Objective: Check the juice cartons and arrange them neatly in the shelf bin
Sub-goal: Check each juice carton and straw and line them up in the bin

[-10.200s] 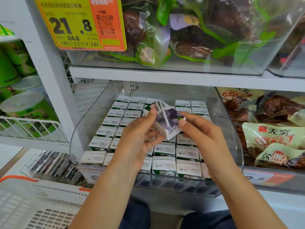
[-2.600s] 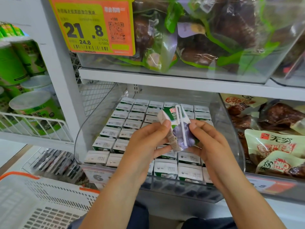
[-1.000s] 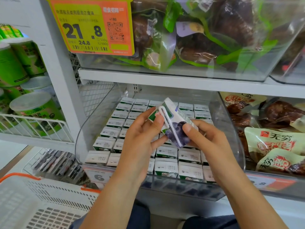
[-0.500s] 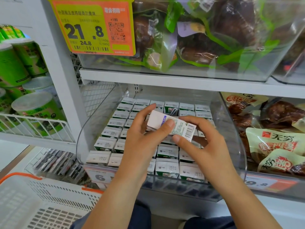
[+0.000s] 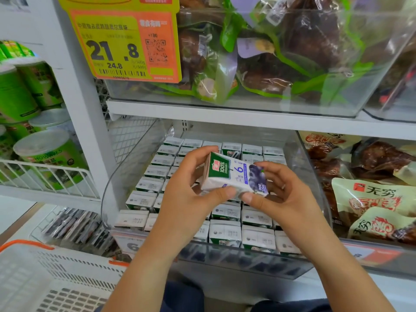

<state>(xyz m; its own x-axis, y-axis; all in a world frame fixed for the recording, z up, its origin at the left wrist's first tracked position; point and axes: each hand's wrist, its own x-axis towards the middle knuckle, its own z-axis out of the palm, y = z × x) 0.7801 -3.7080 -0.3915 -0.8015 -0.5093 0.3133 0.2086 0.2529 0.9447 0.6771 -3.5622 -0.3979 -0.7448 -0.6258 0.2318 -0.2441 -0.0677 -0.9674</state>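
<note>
A small white juice carton [image 5: 234, 175] with a green label and blueberry print lies on its side between my two hands above the bin. My left hand [image 5: 186, 192] grips its green end, thumb under the lower edge. My right hand [image 5: 283, 194] holds the blueberry end, thumb against the lower edge. Beneath them, the clear plastic shelf bin [image 5: 126, 176] holds several rows of the same cartons [image 5: 225, 233] standing upright with their tops showing. My hands hide the middle rows.
A shelf board [image 5: 225, 119] with a clear bin of bagged food [image 5: 270, 64] hangs close above. Snack pouches [image 5: 371, 199] fill the bin to the right. Green cans [image 5: 45, 154] stand on the left wire shelf. A white basket with orange handle [image 5: 45, 278] sits at lower left.
I have turned the carton over in both hands: half a second ago its white barcode side faced me, now the printed front with the green label and blueberries faces me.
</note>
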